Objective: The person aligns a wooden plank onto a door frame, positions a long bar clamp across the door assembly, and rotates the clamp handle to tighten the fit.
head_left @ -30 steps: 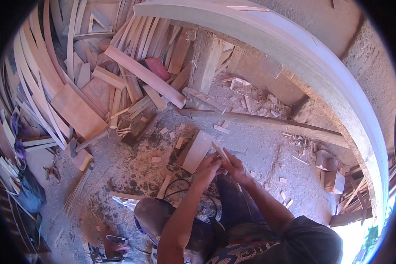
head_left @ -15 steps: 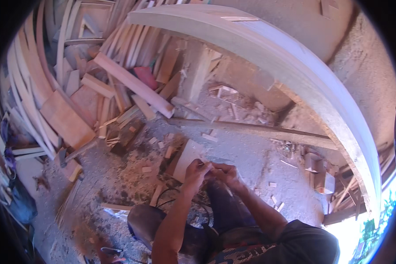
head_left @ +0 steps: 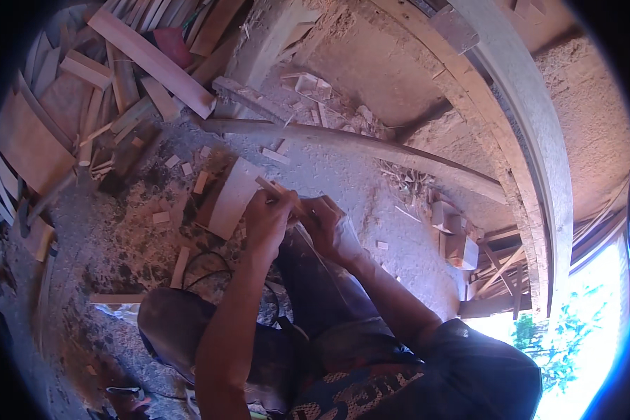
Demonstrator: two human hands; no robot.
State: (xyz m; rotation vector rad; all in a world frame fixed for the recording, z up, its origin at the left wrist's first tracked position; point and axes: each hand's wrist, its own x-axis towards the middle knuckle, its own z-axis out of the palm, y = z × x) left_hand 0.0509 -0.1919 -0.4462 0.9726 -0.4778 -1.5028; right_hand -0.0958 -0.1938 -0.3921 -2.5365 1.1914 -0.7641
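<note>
My left hand (head_left: pixel 264 222) is closed, its fingers pinching a small flat strip of wood (head_left: pixel 266 185) whose end sticks out past the fingertips. Beside it, my right hand (head_left: pixel 332 229) is curled in with fingers bent and meets the same strip; part of the wood is hidden by both hands. The two hands are close together above my knees. Just beyond them on the floor sits a wooden block (head_left: pixel 238 199) with a broad pale face and darker sides.
Stacked boards and offcuts (head_left: pixel 35 140) lie at the left, with a long squared timber (head_left: pixel 154 63) on top. A beam (head_left: pixel 371 150) crosses the floor ahead. A large workbench-like timber (head_left: pixel 539 133) stands at right, near small wooden boxes (head_left: pixel 458 245). A black cable (head_left: pixel 220 255) loops beside my leg.
The view has swung to the right, so the surroundings have shifted left and up. My hands have turned, and the end of the wooden strip shows plainly above the left fingers.
</note>
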